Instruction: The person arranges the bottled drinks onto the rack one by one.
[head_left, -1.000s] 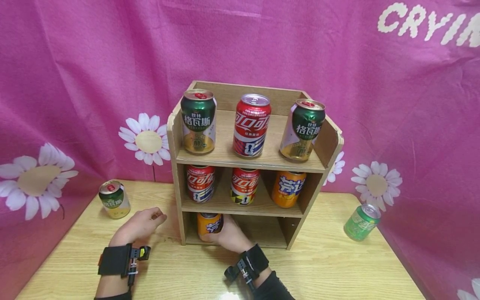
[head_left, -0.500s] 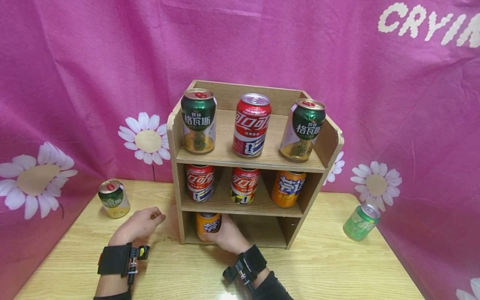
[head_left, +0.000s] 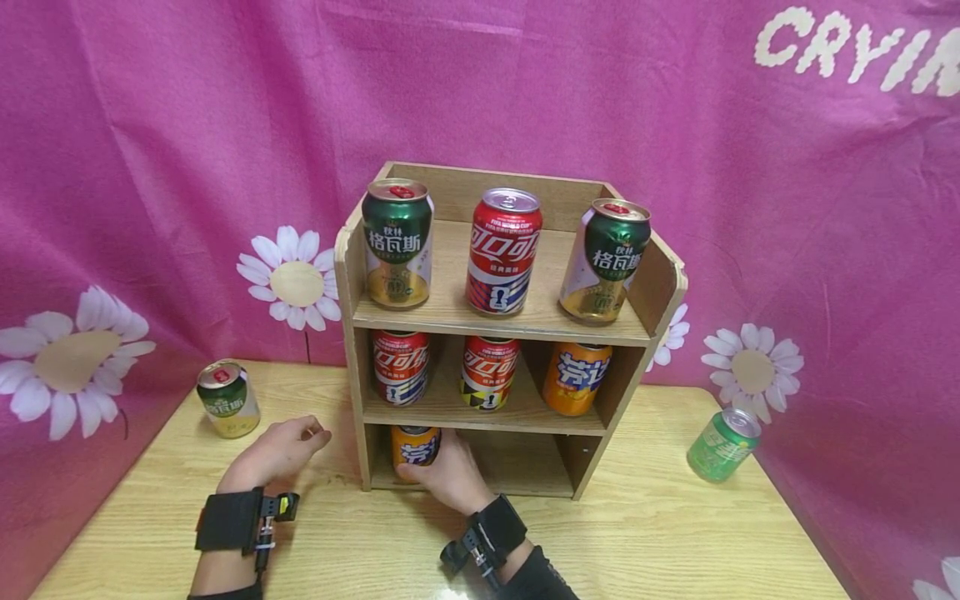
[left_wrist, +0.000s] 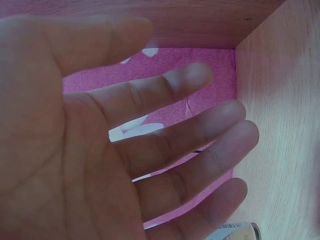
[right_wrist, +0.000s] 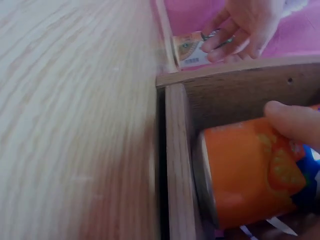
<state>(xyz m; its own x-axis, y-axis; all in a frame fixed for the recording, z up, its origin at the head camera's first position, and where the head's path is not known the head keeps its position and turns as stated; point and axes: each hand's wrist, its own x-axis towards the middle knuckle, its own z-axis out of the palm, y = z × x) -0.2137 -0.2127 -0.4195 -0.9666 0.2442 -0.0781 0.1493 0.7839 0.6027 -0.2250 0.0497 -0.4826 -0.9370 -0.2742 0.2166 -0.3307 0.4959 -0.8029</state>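
On the bottom shelf of the small wooden rack (head_left: pixel 480 325), at its left end, stands an orange soda can (head_left: pixel 412 447). My right hand (head_left: pixel 453 475) grips that can from the right, thumb across its front; the far fingers are hidden behind it. In the right wrist view the orange can (right_wrist: pixel 245 175) is upright relative to the shelf board, its base close over it. My left hand (head_left: pixel 277 454) is beside the rack's left side, holding nothing. The left wrist view shows the left hand's palm (left_wrist: pixel 75 150) with fingers spread and relaxed.
Two green-and-gold cans (head_left: pixel 397 242) and a red cola can (head_left: pixel 504 250) stand on top. Two red cans (head_left: pixel 401 367) and an orange can (head_left: pixel 576 379) fill the middle shelf. Another green-and-gold can (head_left: pixel 228 400) stands left on the table, a light green can (head_left: pixel 723 446) right.
My right hand has turned the orange can slightly and shifted it a little left on the bottom shelf. The left hand stays almost still.
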